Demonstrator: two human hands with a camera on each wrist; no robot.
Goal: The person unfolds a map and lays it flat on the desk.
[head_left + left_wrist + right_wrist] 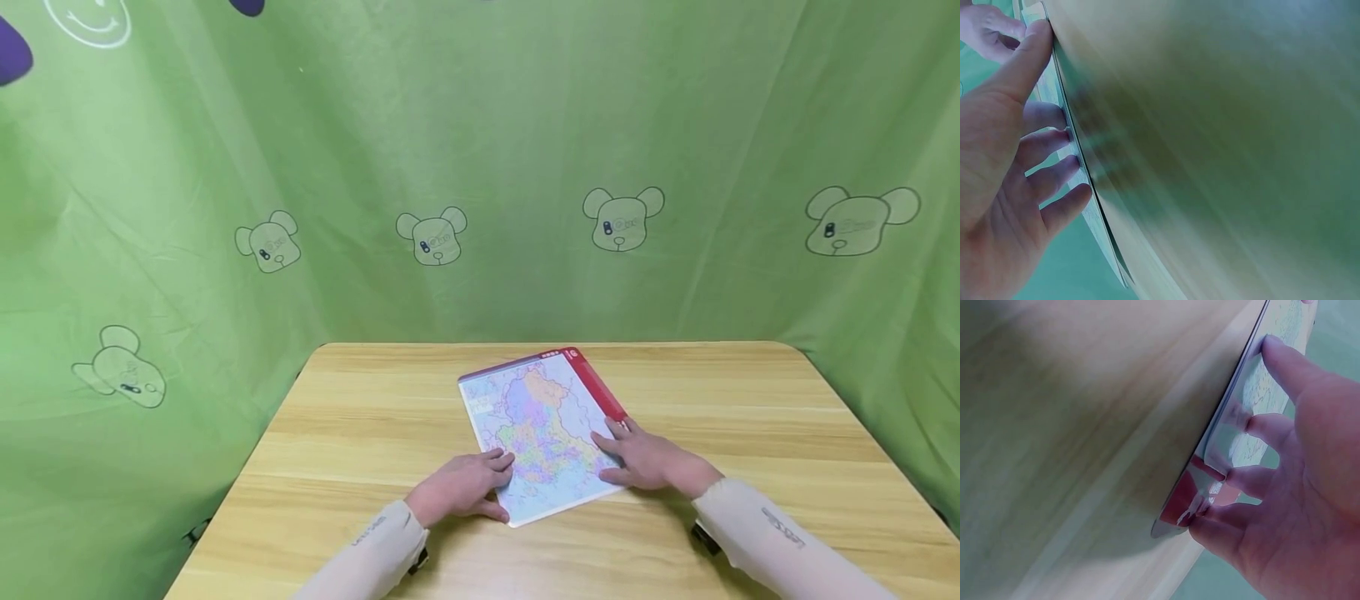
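Green bear curtain (480,167) behind wood table (750,433) w/ map (536,425).

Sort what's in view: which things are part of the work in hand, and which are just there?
In use:
map sheet, lying flat
left hand, fingers on its near left edge
right hand, fingers on its right edge

Just there:
wooden table
green bear-print curtain

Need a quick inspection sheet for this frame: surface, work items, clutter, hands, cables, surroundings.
Surface: light wooden table, bare around the sheet.
Work items: laminated map sheet with a red edge strip, lying flat near the table's middle.
Clutter: nothing seen.
Hands: left hand rests its fingers on the map's near-left edge; right hand rests on its right edge. Fingers fairly straight.
Cables: nothing seen.
Surroundings: green bear-print curtain on all sides.
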